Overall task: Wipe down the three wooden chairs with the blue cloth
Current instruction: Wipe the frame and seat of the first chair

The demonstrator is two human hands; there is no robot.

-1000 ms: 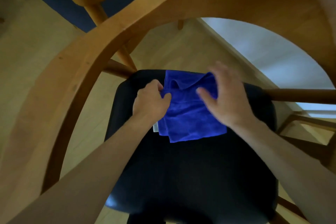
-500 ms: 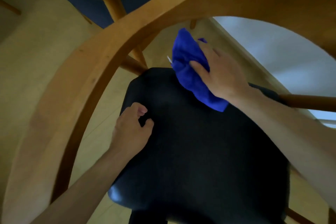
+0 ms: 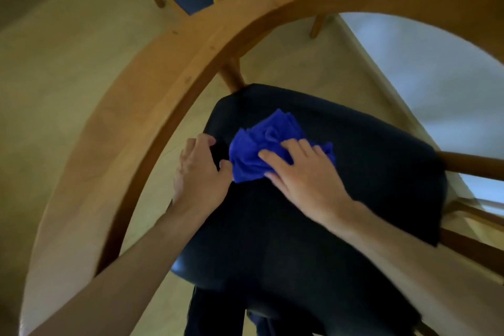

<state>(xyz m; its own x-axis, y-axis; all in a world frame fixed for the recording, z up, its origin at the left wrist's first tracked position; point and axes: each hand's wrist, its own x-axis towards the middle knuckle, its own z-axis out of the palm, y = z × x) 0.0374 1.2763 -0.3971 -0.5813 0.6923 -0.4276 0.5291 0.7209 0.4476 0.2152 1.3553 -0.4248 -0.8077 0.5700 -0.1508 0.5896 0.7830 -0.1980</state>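
Head view, cloth: the blue cloth (image 3: 268, 148) is lying bunched on the black seat (image 3: 354, 172), toward its 10 o'clock edge.
Head view, right hand: the right hand (image 3: 305, 172) is pressing on the cloth with fingers spread nearly straight, not curling round it.
Head view, left hand: the left hand (image 3: 200, 169) is gripping the seat edge at 9 o'clock of the cloth, fingers curled over the rim, thumb touching the cloth.
Risk: the bunched cloth is likely sliding under a flat palm, skipping patches.
Risk: the curved wooden backrest (image 3: 169, 84) is arching close overhead at 12 o'clock; a wide stroke may be knocking knuckles against it.
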